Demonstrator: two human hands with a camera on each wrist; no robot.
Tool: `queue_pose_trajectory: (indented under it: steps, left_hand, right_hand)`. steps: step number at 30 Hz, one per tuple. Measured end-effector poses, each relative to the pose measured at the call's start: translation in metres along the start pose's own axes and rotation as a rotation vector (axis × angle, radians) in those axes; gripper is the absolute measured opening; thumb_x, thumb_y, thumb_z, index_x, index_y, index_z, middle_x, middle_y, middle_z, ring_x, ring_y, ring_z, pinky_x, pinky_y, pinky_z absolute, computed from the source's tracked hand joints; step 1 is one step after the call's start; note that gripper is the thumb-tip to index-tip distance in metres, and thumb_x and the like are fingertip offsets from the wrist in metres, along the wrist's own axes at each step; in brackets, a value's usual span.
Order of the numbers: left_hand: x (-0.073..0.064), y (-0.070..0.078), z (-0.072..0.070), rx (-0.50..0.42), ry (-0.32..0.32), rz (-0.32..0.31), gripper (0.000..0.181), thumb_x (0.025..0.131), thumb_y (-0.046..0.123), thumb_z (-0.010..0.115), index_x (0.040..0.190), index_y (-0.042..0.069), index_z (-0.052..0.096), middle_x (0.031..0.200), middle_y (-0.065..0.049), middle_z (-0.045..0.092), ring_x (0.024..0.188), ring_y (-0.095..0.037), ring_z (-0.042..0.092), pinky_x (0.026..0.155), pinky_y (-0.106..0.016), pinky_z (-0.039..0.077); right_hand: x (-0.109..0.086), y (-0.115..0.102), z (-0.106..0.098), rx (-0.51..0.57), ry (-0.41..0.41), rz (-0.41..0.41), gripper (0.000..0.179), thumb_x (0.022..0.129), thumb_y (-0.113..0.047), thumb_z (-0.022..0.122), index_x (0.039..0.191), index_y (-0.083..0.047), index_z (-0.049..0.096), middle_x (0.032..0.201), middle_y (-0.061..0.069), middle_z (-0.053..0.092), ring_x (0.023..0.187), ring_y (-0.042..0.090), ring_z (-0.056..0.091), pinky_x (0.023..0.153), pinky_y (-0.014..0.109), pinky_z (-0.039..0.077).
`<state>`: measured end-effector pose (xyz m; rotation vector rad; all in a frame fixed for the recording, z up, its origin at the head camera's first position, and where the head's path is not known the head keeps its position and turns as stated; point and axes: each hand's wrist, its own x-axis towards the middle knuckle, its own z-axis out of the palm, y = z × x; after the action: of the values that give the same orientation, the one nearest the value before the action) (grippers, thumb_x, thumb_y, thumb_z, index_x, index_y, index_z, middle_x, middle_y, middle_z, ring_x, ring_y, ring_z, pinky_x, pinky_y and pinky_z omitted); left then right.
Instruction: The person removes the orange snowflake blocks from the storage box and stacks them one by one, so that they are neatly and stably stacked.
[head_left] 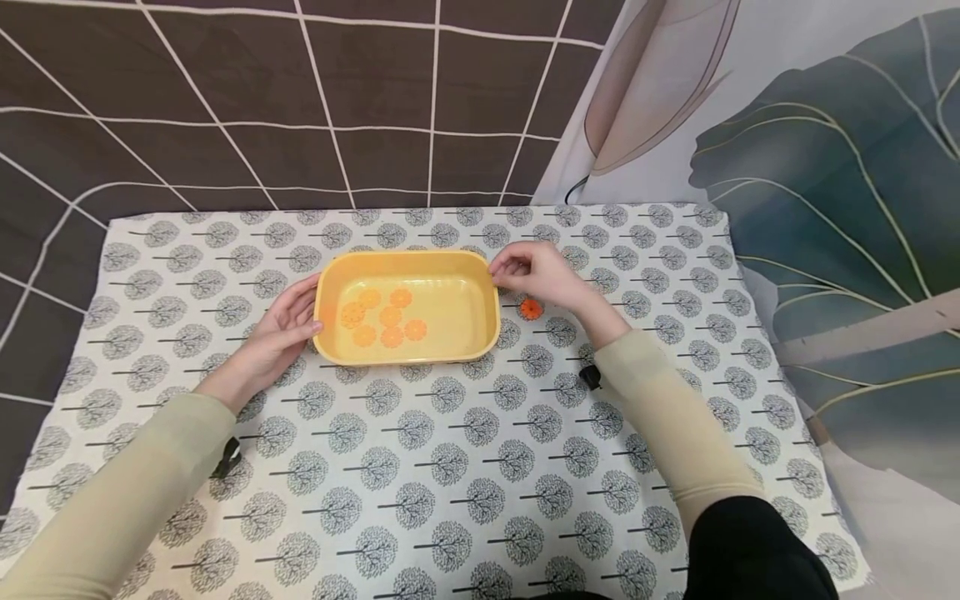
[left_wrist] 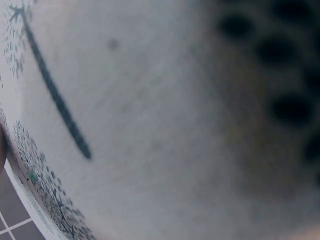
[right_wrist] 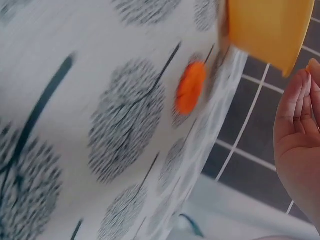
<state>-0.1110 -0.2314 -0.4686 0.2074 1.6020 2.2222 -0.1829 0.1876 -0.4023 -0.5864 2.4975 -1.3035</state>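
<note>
Fingers of the left hand [head_left: 272, 337] curl partway along the yellow tub [head_left: 459, 317] at its nine o'clock side, thumb on the rim; those of the right hand [head_left: 546, 273] bend toward their thumb at its two o'clock corner, tips at the rim — whether they pinch it I cannot tell. The tub is over the white tablecloth [head_left: 472, 462], toward eleven o'clock of the table, and that cloth is printed with round grey trees on dark trunks. Past its far edge, from ten to twelve o'clock, stands a dark brown surface [head_left: 255, 158] ruled in white lines; at two o'clock hangs a pale curtain [head_left: 825, 192] with large grey-green leaves. The tub is a smooth, glossy, round-cornered rectangle, and pale orange flower shapes [head_left: 390, 317] cluster on its floor toward nine o'clock. One brighter orange flower [head_left: 531, 309] lies on the cloth at the tub's three o'clock, near the right hand. Beige sleeves [head_left: 112, 500] cover both forearms. Blurred cloth and dark round spots [left_wrist: 292, 110] fill most of the left wrist view — that hand's work is hidden there.
</note>
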Motion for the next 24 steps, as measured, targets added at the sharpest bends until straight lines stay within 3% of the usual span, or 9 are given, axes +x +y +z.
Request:
queue_pose_trajectory:
  steps: [9,17,24]
  left_hand:
    - [0.000,-0.001,-0.001,0.015,-0.003,0.008,0.076,0.100,-0.014,0.053,0.165,0.017,0.030,0.178,-0.014,0.013,0.139,0.008,0.050,0.120,-0.012,0.041]
    - [-0.001,-0.002,-0.001,-0.003,-0.008,0.037,0.074,0.099,-0.015,0.052,0.163,0.016,0.034,0.170,0.000,0.035,0.140,0.005,0.050,0.118,-0.011,0.043]
    - [-0.001,-0.001,0.002,0.000,-0.006,0.029,0.074,0.099,-0.013,0.056,0.163,0.016,0.034,0.173,-0.004,0.030,0.140,0.006,0.050,0.121,-0.013,0.041]
  right_hand:
    - [0.015,-0.017,0.023,-0.009,-0.043,-0.028,0.015,0.093,-0.001,0.077,0.107,0.004,0.076,0.100,0.018,0.075,0.089,0.019,0.067,0.080,0.018,0.060]
    - [0.023,-0.027,0.047,0.014,-0.104,-0.053,0.015,0.092,0.001,0.077,0.107,0.002,0.076,0.102,0.016,0.075,0.092,0.021,0.069,0.086,0.024,0.063]
    - [0.031,-0.033,0.062,-0.016,-0.165,-0.064,0.012,0.093,-0.001,0.077,0.105,0.000,0.076,0.098,0.013,0.075,0.087,0.019,0.068,0.080,0.022,0.063]
